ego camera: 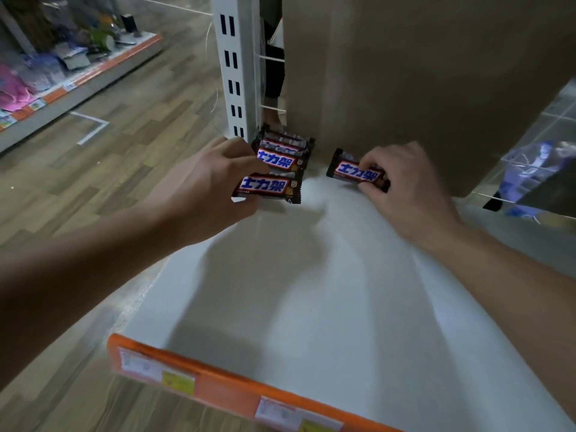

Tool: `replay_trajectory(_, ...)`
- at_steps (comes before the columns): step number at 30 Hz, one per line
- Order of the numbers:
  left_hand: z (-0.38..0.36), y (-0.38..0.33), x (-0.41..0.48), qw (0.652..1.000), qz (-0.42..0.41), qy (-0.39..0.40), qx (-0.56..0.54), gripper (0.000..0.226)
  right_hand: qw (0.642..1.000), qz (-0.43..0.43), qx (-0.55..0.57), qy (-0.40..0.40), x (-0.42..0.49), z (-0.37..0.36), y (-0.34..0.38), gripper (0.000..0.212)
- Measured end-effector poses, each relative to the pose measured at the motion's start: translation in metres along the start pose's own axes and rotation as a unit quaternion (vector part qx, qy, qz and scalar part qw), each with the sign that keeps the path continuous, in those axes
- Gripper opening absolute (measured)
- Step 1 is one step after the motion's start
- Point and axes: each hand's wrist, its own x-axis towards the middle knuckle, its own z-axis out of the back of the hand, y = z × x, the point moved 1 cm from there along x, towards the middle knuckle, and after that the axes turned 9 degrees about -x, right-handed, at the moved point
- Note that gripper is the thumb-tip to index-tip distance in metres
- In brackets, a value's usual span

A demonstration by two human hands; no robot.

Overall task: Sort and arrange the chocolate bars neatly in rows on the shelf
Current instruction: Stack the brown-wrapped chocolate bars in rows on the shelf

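Both grips are closed on chocolate. The left hand [199, 182] pinches a Snickers bar [268, 187] by its end, just in front of the short row of bars [283, 151] tucked into the back-left corner of the white shelf [311, 291], beside the slotted upright [233, 67]. The right hand [405, 185] pinches a second Snickers bar [355, 173] close to the brown back panel [420, 73], apart from the row; whether it touches the shelf I cannot tell. To my eye the risk is on the left: that bar sits near the shelf's open side, so a careless push could slide it off, or ruck up the overlapping row. The tilted right bar could start a crooked line.
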Motion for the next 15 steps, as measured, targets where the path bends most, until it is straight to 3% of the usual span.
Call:
replay_trajectory(11,-0.002,0.009,0.011,1.0,0.012,-0.002,0.01,0.033,0.996,0.087,0.01,-0.03,0.015,-0.019,-0.017,0.02)
replay_trajectory(15,-0.009,0.01,0.012,1.0,0.012,0.009,-0.008,0.034,0.996,0.079,0.008,-0.038,0.014,-0.015,-0.012,0.033)
